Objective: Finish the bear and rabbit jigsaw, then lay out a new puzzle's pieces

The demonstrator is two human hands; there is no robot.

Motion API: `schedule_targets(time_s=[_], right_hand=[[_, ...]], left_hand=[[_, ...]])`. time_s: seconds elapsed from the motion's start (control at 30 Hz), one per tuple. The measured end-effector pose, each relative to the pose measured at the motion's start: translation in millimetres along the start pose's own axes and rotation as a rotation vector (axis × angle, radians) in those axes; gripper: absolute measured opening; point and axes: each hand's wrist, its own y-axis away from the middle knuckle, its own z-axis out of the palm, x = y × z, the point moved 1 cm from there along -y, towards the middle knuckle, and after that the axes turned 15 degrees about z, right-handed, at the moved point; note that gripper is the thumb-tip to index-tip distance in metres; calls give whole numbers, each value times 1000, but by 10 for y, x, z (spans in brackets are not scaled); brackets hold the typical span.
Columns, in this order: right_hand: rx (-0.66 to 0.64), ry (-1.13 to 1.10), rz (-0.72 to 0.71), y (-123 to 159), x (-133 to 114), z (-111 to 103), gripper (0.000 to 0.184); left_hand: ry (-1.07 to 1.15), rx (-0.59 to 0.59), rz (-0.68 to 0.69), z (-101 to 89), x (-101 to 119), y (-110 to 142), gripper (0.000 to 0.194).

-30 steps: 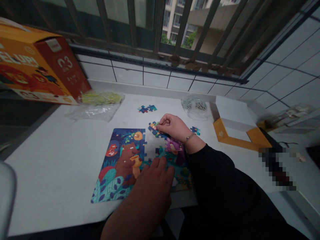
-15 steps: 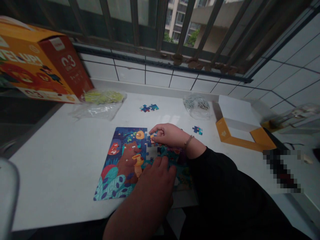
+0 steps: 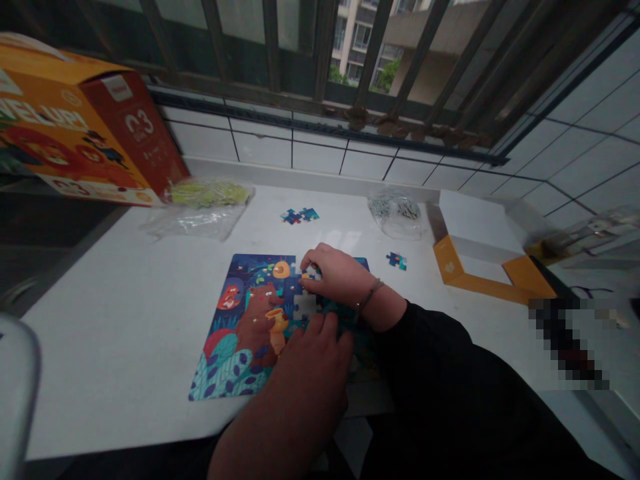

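Note:
A colourful jigsaw puzzle [image 3: 250, 320] with a bear picture lies on the white counter [image 3: 110, 333]. My right hand [image 3: 335, 273] is curled over its upper middle, fingers pressed down on a group of joined pieces beside a small white gap. Flat on the puzzle's lower edge lies my left hand [image 3: 315, 347], fingers together and stretched out, holding nothing. Two loose piece clusters lie apart: one blue cluster [image 3: 299, 215] behind the puzzle, one small piece [image 3: 397, 260] to the right.
An orange puzzle box [image 3: 75, 140] stands at the back left beside a clear plastic bag [image 3: 200, 207]. Another crumpled bag [image 3: 397, 212] and an open yellow box tray [image 3: 480, 273] sit at the right. A tiled wall and barred window run behind.
My right hand carried the joined pieces from above the puzzle's top edge down and left into the gap, which has shrunk. My left hand stayed in place.

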Motion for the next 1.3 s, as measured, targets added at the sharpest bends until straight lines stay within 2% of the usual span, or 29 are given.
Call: schedule_targets(time_s=[0.23, 0.33, 0.43, 0.5, 0.7, 0.87, 1.03, 1.13, 1.2, 1.27, 1.3], right_hand=[[-22, 35, -17, 13, 11, -19, 23], [50, -5, -42, -62, -5, -93, 21], [181, 61, -23, -295, -64, -194, 22], [209, 171, -19, -533, -115, -231, 25], [53, 390, -86, -1264, -178, -161, 56], [-10, 517, -58, -1513, -205, -220, 47], [-68, 482, 69, -1564, -272, -375, 44], [-46, 326, 52, -1470, -254, -467, 21], [10, 140, 55, -1295, -198, -523, 12], [45, -68, 78, -1017, -123, -546, 15], [21, -182, 86, -849, -86, -533, 20]], left_hand=[[-11, 17, 8, 17, -13, -6, 43], [-15, 7, 4, -5, -15, -15, 47], [-24, -6, 15, -36, -10, -12, 49], [-28, -3, 22, -45, -9, -5, 48], [-45, 59, 14, 32, -28, 0, 42], [-66, 125, 3, 145, -26, -1, 37], [-79, 178, -1, 230, -12, -49, 39], [-68, 171, -16, 265, -7, -94, 40], [-59, 167, -28, 292, 0, -119, 39], [-57, 175, -41, 320, 9, -135, 38], [-59, 183, -49, 333, 14, -139, 37]])
